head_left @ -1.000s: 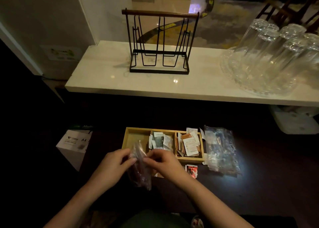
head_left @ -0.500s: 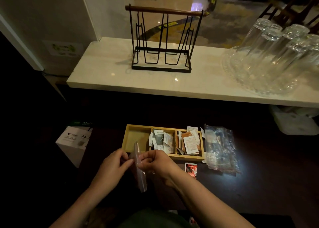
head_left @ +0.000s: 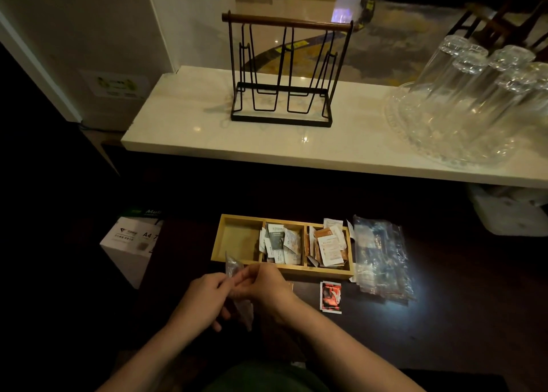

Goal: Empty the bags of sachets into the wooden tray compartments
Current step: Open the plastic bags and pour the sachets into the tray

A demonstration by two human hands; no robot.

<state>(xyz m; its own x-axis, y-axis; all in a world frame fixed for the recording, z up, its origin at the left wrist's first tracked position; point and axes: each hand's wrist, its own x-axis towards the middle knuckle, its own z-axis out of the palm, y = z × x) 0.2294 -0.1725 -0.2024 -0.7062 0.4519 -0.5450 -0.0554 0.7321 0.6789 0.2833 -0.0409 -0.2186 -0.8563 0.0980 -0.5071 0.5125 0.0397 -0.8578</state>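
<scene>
Both hands are holding one clear bag [head_left: 237, 290] upright, just in front of the tray [head_left: 323, 270], off its left front corner. Left hand [head_left: 198, 302] is pinching the bag's left edge, fingers curled round it. Right hand [head_left: 267, 285] is pinching the upper right edge, thumb and fingertips closed on the plastic. The bag's top corner is poking up above the fingers; its lower end is hanging down between the wrists. Bag contents: cannot tell in this light.

The tray is lying on a dark table [head_left: 444, 317], three compartments in a row. Left compartment [head_left: 237, 239] is showing bare wood. Middle compartment is holding white and grey sachets [head_left: 278, 243]. Right compartment is holding orange and white sachets [head_left: 327, 244], some leaning over its far rim.

A red sachet [head_left: 330, 297] is lying flat on the table, just in front of the tray's right end. A pile of clear bags [head_left: 381, 261] is lying just right of the tray, touching its right end.
</scene>
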